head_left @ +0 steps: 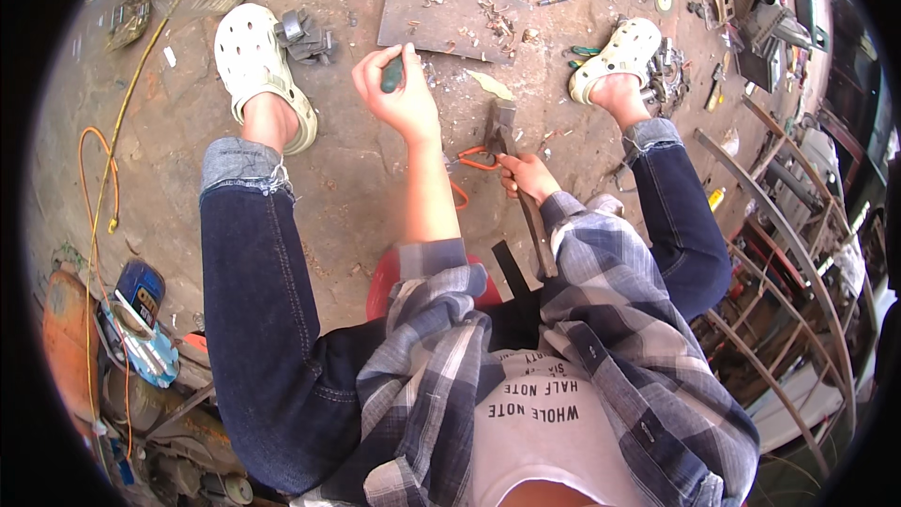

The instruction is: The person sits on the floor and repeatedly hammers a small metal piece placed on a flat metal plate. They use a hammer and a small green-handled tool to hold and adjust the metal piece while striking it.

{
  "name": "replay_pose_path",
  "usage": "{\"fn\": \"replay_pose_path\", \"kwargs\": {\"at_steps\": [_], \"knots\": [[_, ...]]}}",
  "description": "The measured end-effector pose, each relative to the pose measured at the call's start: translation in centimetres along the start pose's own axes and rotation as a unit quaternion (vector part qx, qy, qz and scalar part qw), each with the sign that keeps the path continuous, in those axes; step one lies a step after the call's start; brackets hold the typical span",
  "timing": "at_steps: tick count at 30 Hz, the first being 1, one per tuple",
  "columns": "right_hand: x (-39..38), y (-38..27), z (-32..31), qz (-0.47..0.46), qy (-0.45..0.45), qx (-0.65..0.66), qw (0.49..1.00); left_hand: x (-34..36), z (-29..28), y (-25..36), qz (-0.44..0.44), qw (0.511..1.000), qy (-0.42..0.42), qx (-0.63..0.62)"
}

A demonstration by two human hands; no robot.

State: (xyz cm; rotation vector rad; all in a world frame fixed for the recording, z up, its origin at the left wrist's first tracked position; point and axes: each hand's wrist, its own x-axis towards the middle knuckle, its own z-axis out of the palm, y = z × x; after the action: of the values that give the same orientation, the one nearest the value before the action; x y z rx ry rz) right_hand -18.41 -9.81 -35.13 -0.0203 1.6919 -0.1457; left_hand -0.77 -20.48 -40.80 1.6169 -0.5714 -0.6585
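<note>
Left hand (399,94): fist closed round a short dark-green tool (391,75), held upright over the dirt floor (357,178).
Right hand (528,176): gripping the wooden handle of a hammer (502,122) — head raised, just right of the tool.
Progress: judging by the metal scraps (497,23) on the steel plate (450,17), some cutting looks done — no blow landing now.
Nearby: orange-handled pliers (477,160) beside the right hand.

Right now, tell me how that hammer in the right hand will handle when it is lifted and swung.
The hammer looks head-heavy: a thick metal head on a slim handle, so it probably pulls forward. The right hand grips close to the head, which likely tames that pull. It seems rigid, and laid on the concrete floor it would probably stay put rather than roll.
</note>
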Motion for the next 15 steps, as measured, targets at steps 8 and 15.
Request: {"fn": "replay_pose_path", "kwargs": {"at_steps": [8, 15], "knots": [[-0.1, -0.1, 0.0, -0.002, -0.004, 0.001, 1.000, -1.1, 0.6, 1.2, 0.066, 0.993, -0.004, 0.094], [0.0, 0.0, -0.1, -0.001, -0.006, -0.001, 1.000, -1.6, 0.5, 1.1, 0.094, 0.988, -0.041, 0.114]]}}
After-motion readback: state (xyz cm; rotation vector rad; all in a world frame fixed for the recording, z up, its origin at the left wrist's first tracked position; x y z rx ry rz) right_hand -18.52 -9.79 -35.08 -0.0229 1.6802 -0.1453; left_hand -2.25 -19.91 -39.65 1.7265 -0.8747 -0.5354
